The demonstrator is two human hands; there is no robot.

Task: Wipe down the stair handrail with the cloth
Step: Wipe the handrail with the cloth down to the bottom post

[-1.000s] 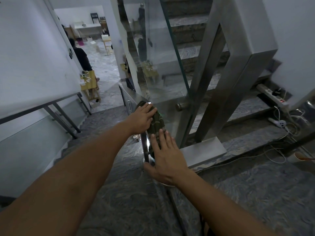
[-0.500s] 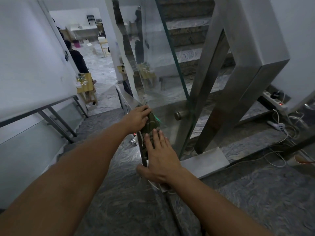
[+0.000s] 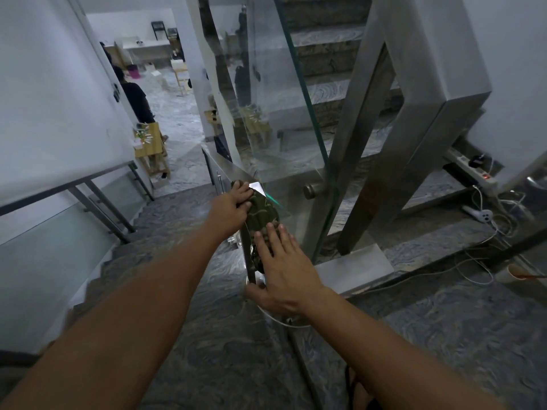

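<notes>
A dark green patterned cloth lies bunched on the flat steel handrail that runs down beside the glass panel. My left hand presses on the cloth's far end with curled fingers. My right hand lies flat on the cloth's near end, fingers spread and thumb hooked over the rail's left edge. Both hands touch the cloth, which hides most of the rail beneath them.
A glass balustrade panel and thick steel posts stand right of the rail. Marble steps descend on the left beside a wall rail. A power strip, cables and a paper cup lie at right. A person sits below.
Both hands and the cloth stay on the same stretch of rail. The left hand's fingers have shifted slightly on the cloth's far end. The camera has moved a little closer.
</notes>
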